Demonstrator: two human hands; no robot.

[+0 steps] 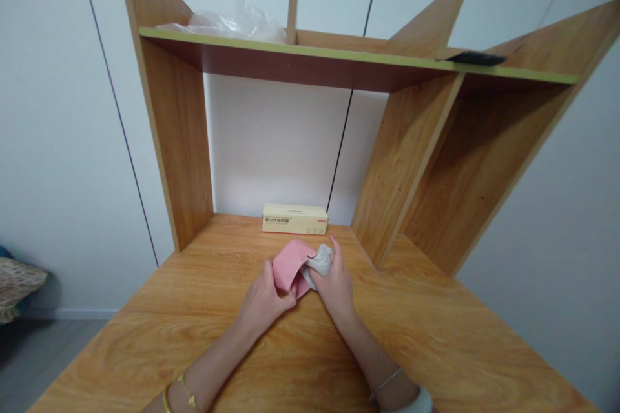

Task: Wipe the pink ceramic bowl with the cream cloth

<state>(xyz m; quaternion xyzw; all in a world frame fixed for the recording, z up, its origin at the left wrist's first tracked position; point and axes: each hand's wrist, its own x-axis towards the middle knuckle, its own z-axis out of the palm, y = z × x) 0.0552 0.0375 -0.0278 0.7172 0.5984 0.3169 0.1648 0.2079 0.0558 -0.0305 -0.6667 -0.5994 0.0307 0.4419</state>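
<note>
Above the wooden desk, my left hand (267, 297) is closed around a pink faceted container (292, 262), which is tilted with its opening toward the right. My right hand (335, 284) grips a crumpled light grey cloth (320, 261) and holds it at the opening of the container. Part of the cloth touches the pink rim; the inside of the container is mostly hidden. Behind both hands stands a long cream box (295, 219) with printed lettering, close to the wall.
The wooden desk (203, 310) carries a shelf unit with upright panels at left (181, 148) and right (407, 161). A clear plastic bag (237, 22) and a flat black object (477, 58) lie on the upper shelf (339, 55). Patterned fabric (22, 281) is at far left.
</note>
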